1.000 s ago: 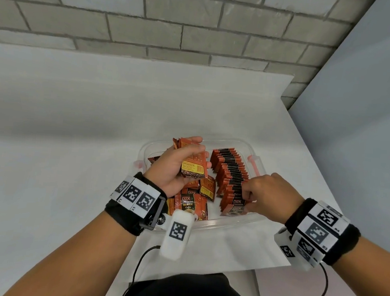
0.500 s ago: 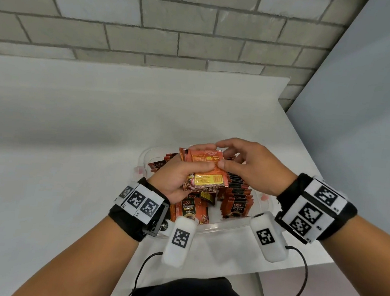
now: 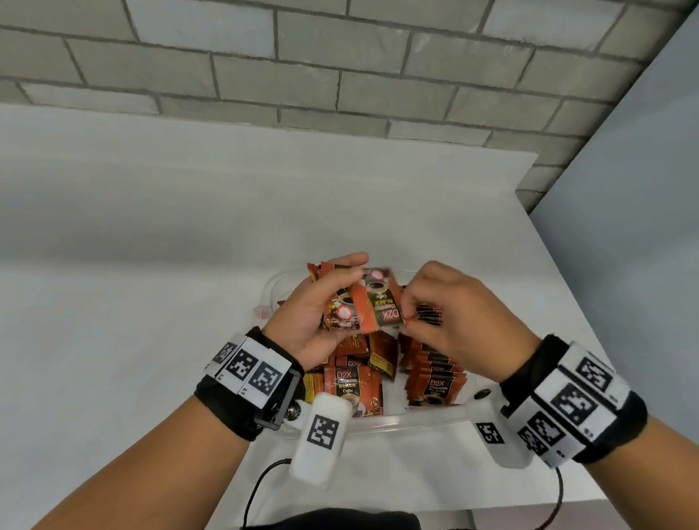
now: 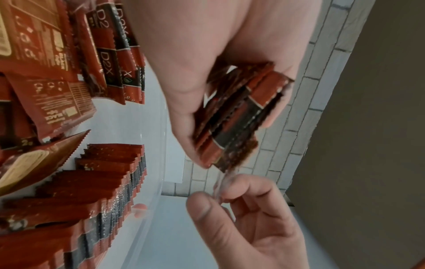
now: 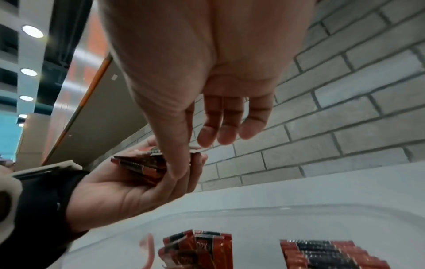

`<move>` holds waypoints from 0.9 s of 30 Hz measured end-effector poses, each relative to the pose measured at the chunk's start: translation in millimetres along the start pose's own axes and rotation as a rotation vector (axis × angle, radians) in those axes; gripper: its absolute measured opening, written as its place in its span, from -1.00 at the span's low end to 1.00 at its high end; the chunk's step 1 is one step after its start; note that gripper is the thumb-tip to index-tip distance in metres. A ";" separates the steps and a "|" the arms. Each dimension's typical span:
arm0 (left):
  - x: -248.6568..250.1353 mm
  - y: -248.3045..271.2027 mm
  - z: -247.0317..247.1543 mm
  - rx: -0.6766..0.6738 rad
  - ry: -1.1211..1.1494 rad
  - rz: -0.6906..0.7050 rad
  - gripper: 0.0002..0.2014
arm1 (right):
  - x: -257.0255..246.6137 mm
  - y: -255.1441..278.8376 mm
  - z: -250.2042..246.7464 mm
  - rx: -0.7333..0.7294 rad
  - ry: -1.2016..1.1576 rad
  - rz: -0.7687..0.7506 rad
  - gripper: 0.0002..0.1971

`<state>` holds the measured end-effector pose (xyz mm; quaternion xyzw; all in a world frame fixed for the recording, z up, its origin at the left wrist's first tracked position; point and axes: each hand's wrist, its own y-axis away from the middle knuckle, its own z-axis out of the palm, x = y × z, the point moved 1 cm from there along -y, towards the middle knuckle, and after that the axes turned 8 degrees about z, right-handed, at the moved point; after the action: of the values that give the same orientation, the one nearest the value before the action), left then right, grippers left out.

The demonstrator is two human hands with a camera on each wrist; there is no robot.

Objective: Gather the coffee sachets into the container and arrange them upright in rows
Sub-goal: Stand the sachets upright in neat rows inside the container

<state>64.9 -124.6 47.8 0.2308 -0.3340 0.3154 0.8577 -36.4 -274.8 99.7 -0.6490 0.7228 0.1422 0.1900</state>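
My left hand [image 3: 327,305] grips a stack of red-brown coffee sachets [image 3: 361,308] above the clear plastic container [image 3: 410,418]. My right hand [image 3: 411,312] meets the stack from the right and pinches the edge of one sachet between thumb and forefinger. In the left wrist view the stack [image 4: 236,116] sits in my curled fingers, with a blurred edge running down to the right thumb [image 4: 207,209]. A row of upright sachets [image 3: 435,373] fills the container's right side. Loose sachets [image 3: 356,386] lie flat on its left side.
The container stands near the front right corner of a white table [image 3: 126,287]. A brick wall [image 3: 316,50] runs behind the table and a grey panel [image 3: 661,207] stands to the right. Cables hang from both wrist cameras below the table edge.
My right hand has left the upright row in the container and risen to the stack. My left hand has turned the stack so its printed faces show.
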 end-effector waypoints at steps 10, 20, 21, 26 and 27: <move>-4.3 -3.3 11.5 -0.079 -0.094 0.015 -0.53 | 5.3 -7.3 -19.0 -0.013 -0.093 0.145 -0.69; -6.6 -6.5 13.3 -0.044 0.004 0.056 -0.54 | 8.0 1.9 -9.7 -0.123 -0.564 0.400 -0.72; -6.5 -6.1 13.9 -0.059 -0.001 0.046 -0.55 | 9.2 0.7 -10.7 -0.080 -0.567 0.384 -0.73; -7.7 -2.3 17.8 -0.114 -0.047 0.006 -0.53 | 6.7 -1.4 -10.8 -0.021 -0.591 0.323 -0.60; -7.7 -2.2 18.4 -0.118 -0.056 0.016 -0.51 | 5.2 -1.3 -9.6 -0.028 -0.643 0.330 -0.59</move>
<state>54.1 -140.2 54.1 0.1857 -0.3777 0.2956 0.8576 -36.4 -283.9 105.9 -0.4481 0.7191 0.3779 0.3732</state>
